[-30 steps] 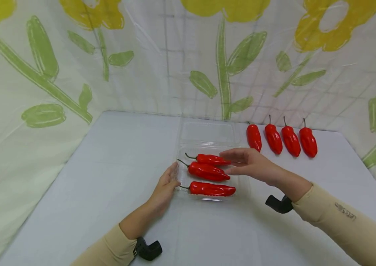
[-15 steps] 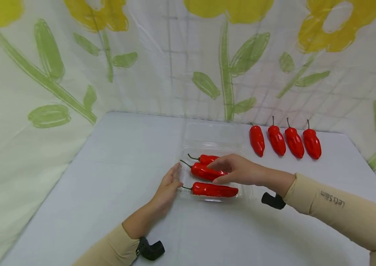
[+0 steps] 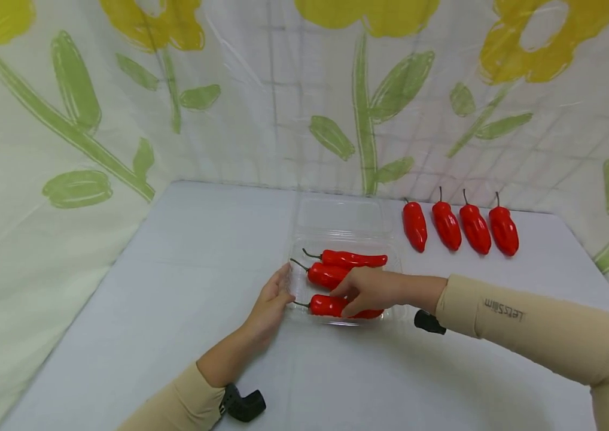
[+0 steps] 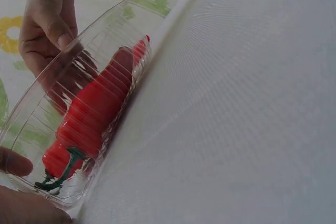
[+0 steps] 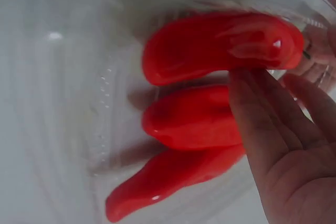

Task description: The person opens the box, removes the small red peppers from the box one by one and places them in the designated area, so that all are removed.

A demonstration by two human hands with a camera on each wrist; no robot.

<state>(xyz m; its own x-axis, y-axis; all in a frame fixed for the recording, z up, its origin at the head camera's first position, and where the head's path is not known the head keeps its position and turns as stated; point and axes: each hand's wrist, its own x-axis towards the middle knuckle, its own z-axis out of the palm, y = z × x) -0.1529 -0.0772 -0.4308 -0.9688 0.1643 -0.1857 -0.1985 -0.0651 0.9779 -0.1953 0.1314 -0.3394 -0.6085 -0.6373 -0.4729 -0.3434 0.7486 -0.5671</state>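
An open clear plastic clamshell container holds three red chili peppers, their green stems pointing left. My left hand holds its left end, with fingertips at the wall. My right hand is over the container, thumb and index finger on either side of the front pepper. In the right wrist view, nearly straight fingers reach the edge of that pepper; the thumb is hidden there. The middle pepper is partly covered by the hand; the back pepper shows whole.
Several more red peppers lie in a row at the table's back right, stems pointing back. The container's lid lies folded back. The white table backs onto a curtain with yellow flowers. Each wrist carries a black camera.
My right hand has moved from the back pepper's right end, across the middle pepper, to the front one, uncovering the back pepper. The left hand has stayed at the container.
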